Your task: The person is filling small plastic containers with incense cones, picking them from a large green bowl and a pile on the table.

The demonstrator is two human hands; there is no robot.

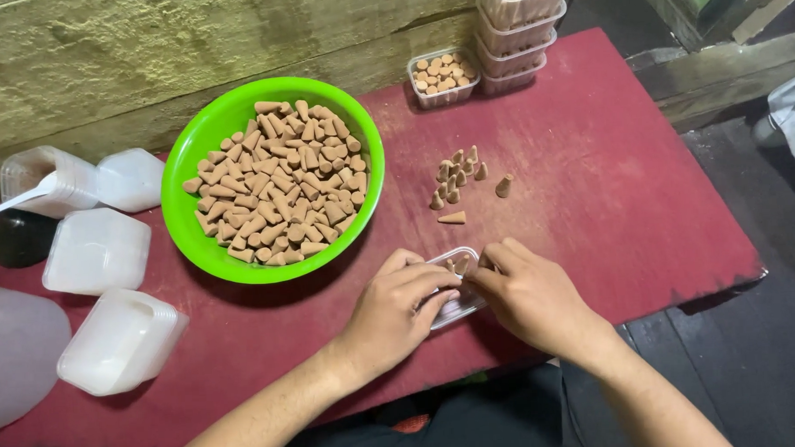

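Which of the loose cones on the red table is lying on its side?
The lone cone nearest the hands, just below the small cluster; it lies flat, while the cluster's cones mostly stand upright.

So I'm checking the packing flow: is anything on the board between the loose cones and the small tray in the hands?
Nothing visible: bare red board lies between the loose cones and the clear tray held by both hands.

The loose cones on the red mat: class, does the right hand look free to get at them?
Probably yes: the right hand rests at the small clear box, and only bare mat separates it from the loose cones.
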